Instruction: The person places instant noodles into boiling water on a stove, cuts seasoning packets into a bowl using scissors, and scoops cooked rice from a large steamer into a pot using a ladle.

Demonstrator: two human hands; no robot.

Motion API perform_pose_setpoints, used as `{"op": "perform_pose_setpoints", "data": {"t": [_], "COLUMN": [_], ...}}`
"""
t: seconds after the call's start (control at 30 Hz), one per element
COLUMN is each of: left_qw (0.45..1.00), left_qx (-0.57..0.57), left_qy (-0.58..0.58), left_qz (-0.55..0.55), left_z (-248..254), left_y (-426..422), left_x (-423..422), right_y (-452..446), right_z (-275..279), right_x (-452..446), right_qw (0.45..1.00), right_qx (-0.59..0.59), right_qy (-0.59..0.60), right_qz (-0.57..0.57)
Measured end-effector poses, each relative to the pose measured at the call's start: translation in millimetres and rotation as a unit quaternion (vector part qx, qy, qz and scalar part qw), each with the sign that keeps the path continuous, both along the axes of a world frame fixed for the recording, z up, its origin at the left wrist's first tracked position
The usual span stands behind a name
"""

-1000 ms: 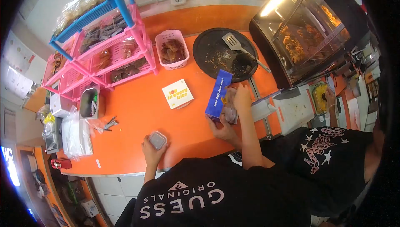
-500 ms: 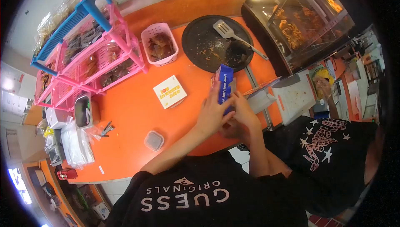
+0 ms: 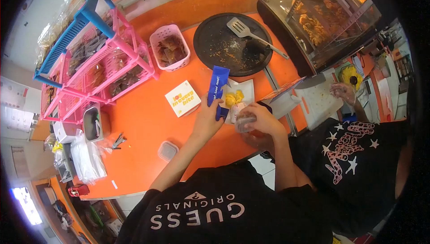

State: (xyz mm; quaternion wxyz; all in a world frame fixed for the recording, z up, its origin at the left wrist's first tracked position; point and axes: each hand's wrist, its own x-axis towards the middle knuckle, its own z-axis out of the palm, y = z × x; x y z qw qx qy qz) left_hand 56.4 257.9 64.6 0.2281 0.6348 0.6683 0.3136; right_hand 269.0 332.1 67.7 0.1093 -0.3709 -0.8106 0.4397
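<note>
My left hand (image 3: 209,113) grips the edge of a blue cardboard box (image 3: 218,82), whose printed lid stands raised. Inside the box, on its white interior, lie yellow food pieces (image 3: 234,98) beside a white wrapped item (image 3: 237,108). My right hand (image 3: 265,120) is closed around a small clear plastic tub (image 3: 245,121) at the box's near right side. Another hand, partly hidden, shows below my right hand. To the left of the box is a closed white carton (image 3: 182,98) with yellow and red lettering. Nearer me sits another lidded clear tub (image 3: 168,151).
A round black tray (image 3: 212,42) with crumbs and a metal spatula (image 3: 239,28) lies at the back. Beside it stand a pink basket (image 3: 157,42) of packets, a pink rack (image 3: 107,64) and a glass food warmer (image 3: 309,20). A co-worker's gloved hand (image 3: 345,92) is at right.
The blue box has gone from closed between both hands to open, showing the food inside. My left hand has shifted left with the lid; my right hand now holds a clear tub.
</note>
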Motion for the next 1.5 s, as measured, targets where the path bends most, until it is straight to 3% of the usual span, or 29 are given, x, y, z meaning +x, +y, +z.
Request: {"op": "perform_pose_setpoints", "data": {"t": [0.27, 0.47, 0.67, 0.87, 0.97, 1.07, 1.27, 1.5], "left_qw": [0.999, 0.998, 1.000, 1.000, 1.000, 1.000, 1.000, 0.999], "left_qx": [-0.003, 0.002, -0.016, 0.019, 0.007, 0.001, 0.001, 0.003], "left_qy": [0.002, -0.007, -0.005, 0.002, -0.008, -0.010, -0.025, -0.033], "left_qz": [-0.038, -0.061, -0.019, 0.009, 0.005, 0.010, 0.017, 0.007], "left_z": [-5.8, -6.9, -1.6, -12.9, -12.9, -10.2, -9.9, -12.8], "left_y": [6.6, 11.9, 11.2, 6.5, 6.4, 5.9, 2.9, 4.2], "left_x": [0.0, -3.2, -8.7, -13.5, -12.2, -9.6, -10.5, -12.6], "right_y": [5.6, 24.6, 28.5, 17.3, 6.6, -7.6, 3.9, 20.9], "right_z": [-10.4, -19.9, -27.7, -51.4, -60.6, -54.6, -65.6, -68.6], "right_x": [-11.2, -25.4, -33.3, -19.3, -33.4, -46.9, -33.0, -19.2], "right_qw": [0.996, 0.988, 0.976, 0.987, 0.977, 0.926, 0.962, 0.962], "right_qx": [0.016, 0.107, 0.164, 0.068, 0.148, 0.317, 0.111, 0.038], "right_qy": [0.069, 0.098, 0.122, 0.090, 0.004, -0.030, 0.041, 0.033], "right_qz": [-0.051, -0.054, -0.072, -0.115, -0.154, -0.203, -0.245, -0.269]}}
